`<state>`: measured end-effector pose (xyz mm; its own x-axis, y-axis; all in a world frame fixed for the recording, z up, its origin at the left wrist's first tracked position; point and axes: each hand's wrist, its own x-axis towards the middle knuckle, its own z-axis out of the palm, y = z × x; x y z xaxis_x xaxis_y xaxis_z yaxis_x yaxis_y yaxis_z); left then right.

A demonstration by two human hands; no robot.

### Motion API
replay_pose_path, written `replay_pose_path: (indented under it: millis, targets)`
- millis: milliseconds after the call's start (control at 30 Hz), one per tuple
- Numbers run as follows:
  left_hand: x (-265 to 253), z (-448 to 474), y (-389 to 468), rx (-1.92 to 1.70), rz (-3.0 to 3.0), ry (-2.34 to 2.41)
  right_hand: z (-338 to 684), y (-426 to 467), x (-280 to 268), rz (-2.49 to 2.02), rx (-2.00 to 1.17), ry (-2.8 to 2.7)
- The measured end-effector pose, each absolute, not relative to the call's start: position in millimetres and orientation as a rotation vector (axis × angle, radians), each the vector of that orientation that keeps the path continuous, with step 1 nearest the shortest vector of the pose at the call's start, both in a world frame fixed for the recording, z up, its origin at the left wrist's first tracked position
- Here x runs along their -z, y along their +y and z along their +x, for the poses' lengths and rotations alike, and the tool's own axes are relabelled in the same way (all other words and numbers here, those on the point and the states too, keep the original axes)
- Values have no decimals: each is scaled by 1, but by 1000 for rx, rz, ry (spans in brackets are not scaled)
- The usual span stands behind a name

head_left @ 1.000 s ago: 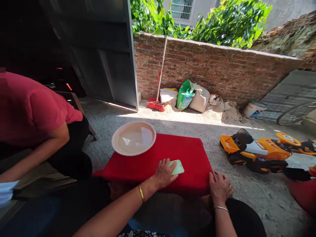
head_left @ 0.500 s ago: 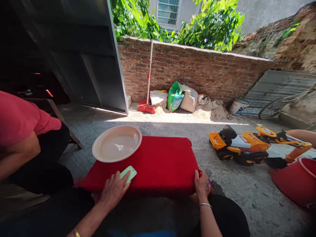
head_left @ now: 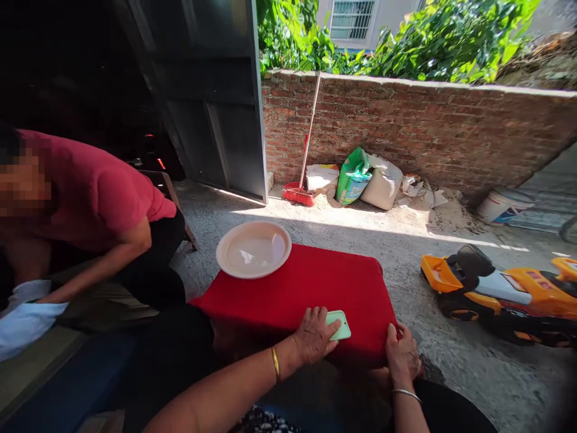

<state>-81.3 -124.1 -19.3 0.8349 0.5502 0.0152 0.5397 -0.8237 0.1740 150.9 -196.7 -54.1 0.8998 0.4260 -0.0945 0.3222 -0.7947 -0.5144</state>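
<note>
Sponge (head_left: 339,325) lies flat under your left hand (head_left: 314,334); press evenly along the tabletop (head_left: 297,288). Right hand (head_left: 401,356) grips the near edge; hold it firm.

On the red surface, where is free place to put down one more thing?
The red surface is bare in the middle and at its far right corner, between the plate and the green phone. The near edge is crowded: left hand on the phone, right hand gripping the corner.
</note>
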Motion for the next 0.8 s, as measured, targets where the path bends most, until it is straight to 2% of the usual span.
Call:
replay_pose_path:
  millis: [233,333,433,633,700,800]
  targets:
    - [1,-244,-86,-5,2585,1780,156,-196,63,-2551,-261,-556]
    - [-13,-271,-85,40,2501,1984,154,-195,61,-2563,-234,-524]
    - [-12,-232,-97,-47,2594,1814,154,-194,59,-2551,-222,-526]
    - [12,-94,-132,-159,2838,1014,158,-195,56,-2552,-265,-550]
    - [15,-81,-135,-142,2862,890,158,-195,56,-2547,-279,-543]
    - [16,-112,-129,-112,2847,1007,156,-196,54,-2543,-290,-517]
